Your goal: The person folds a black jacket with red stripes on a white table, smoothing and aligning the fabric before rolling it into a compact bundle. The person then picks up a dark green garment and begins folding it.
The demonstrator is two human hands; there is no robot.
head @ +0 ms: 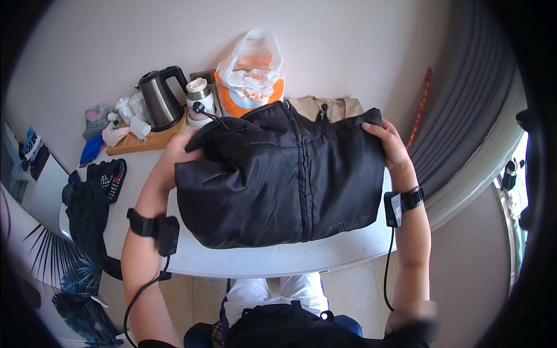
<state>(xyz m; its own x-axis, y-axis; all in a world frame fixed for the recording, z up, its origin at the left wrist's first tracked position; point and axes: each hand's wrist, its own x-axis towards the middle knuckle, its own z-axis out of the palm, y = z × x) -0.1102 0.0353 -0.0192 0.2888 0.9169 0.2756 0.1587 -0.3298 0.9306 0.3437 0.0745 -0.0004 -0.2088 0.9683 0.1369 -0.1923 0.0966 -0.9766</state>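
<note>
A black zip-front jacket [270, 187], folded into a wide bundle, is stretched between my hands above the white table [278, 263]. My left hand [178, 152] grips its upper left corner, with the fingers partly hidden in the fabric. At the upper right edge my right hand [387, 141] pinches the cloth, thumb on the near face. A zip seam runs down the middle, and a cord with a black toggle [199, 107] sticks up at the top left. Faint writing shows at the lower right of the cloth.
Behind the jacket stand an electric kettle [161, 100] on a wooden tray [130, 145], a vacuum flask [200, 98], a plastic bag [250, 82] and folded beige cloth [343, 108]. Dark clothing [87, 217] lies at left. A grey curtain [465, 113] hangs at right. Cables run from both wrist devices.
</note>
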